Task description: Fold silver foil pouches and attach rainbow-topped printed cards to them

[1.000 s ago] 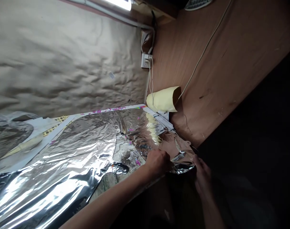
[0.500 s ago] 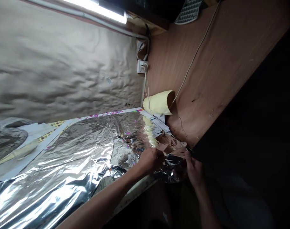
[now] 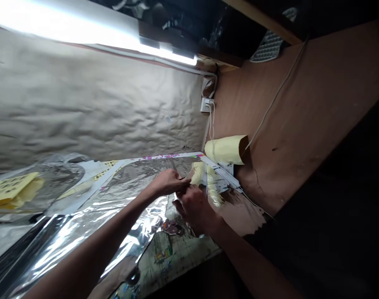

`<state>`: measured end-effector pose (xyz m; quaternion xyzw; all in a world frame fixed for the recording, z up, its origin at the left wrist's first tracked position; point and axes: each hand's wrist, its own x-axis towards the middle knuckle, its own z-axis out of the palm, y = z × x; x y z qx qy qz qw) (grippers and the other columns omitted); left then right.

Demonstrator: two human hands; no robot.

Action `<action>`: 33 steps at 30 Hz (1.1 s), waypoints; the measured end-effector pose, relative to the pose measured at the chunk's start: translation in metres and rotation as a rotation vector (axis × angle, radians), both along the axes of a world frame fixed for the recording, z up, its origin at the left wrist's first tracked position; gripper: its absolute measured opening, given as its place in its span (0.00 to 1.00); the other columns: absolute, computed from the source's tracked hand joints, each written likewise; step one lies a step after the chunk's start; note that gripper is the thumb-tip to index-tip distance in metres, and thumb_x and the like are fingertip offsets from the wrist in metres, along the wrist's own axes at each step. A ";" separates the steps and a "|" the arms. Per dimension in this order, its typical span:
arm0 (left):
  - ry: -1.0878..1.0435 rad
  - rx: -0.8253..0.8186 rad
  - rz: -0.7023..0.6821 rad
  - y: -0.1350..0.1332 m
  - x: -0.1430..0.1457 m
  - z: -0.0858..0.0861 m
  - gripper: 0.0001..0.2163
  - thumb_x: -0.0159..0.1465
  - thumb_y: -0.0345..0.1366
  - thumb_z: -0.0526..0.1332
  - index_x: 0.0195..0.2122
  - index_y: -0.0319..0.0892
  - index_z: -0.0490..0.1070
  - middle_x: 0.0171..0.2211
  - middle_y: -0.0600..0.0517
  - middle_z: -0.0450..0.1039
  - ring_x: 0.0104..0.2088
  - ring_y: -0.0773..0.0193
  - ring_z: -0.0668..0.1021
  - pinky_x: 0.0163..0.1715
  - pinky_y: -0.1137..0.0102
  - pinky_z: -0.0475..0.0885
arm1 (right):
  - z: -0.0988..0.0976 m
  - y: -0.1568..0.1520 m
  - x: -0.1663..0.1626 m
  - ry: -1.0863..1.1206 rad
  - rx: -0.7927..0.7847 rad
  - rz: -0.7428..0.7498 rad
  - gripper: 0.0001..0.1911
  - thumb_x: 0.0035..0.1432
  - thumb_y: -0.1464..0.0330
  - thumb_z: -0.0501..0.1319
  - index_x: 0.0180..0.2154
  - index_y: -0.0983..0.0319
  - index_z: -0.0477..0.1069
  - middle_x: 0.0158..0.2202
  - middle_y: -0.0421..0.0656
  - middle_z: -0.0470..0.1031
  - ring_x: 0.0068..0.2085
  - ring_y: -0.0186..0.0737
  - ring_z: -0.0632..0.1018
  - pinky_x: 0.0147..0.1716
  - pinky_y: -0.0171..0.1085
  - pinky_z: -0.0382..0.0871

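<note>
Shiny clear plastic film [image 3: 121,199] lies over a bench, creased and throwing bright reflections. My left hand [image 3: 169,182] is closed in a pinch at the edge of this film. Just below and to its right, my right hand [image 3: 197,207] is curled, its fingers meeting those of my left. Both seem to grip the film, though the exact pinched part is hidden between my fingers. Beyond my right hand, another stretch of reflective film [image 3: 242,211] covers the bench corner. Pale yellow pieces [image 3: 196,172] show close behind my hands.
A rolled yellow sheet [image 3: 227,150] rests in the corner below a wall socket [image 3: 207,104] with white cables. A folded yellow patterned piece [image 3: 13,191] lies at far left. The stained bench top [image 3: 177,253] shows in front. A tube light [image 3: 92,35] hangs above.
My hands have come together, the right one moving left across the film to meet the left. The view has shifted left and up, bringing the folded yellow piece into sight.
</note>
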<state>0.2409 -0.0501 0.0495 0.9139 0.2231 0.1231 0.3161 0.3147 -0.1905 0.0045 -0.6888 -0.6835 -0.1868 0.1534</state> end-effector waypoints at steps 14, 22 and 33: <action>0.002 -0.178 0.618 0.055 -0.249 -0.040 0.17 0.56 0.51 0.55 0.23 0.41 0.67 0.21 0.52 0.72 0.20 0.61 0.77 0.19 0.72 0.65 | -0.005 0.063 -0.140 0.041 -0.075 0.369 0.08 0.64 0.68 0.58 0.32 0.61 0.72 0.34 0.42 0.74 0.37 0.42 0.72 0.34 0.40 0.59; 0.108 0.055 0.943 0.010 -0.345 -0.073 0.14 0.60 0.49 0.58 0.32 0.44 0.73 0.29 0.50 0.78 0.33 0.57 0.79 0.32 0.70 0.65 | -0.039 0.069 -0.214 -0.033 -0.184 0.587 0.03 0.59 0.70 0.62 0.32 0.62 0.72 0.33 0.44 0.75 0.34 0.43 0.73 0.31 0.40 0.59; 0.267 -0.016 1.054 -0.014 -0.370 -0.079 0.20 0.60 0.55 0.58 0.27 0.43 0.73 0.28 0.45 0.78 0.33 0.52 0.79 0.30 0.68 0.62 | -0.054 0.041 -0.227 0.010 -0.293 0.663 0.03 0.60 0.74 0.62 0.33 0.61 0.71 0.34 0.41 0.76 0.34 0.41 0.75 0.33 0.39 0.64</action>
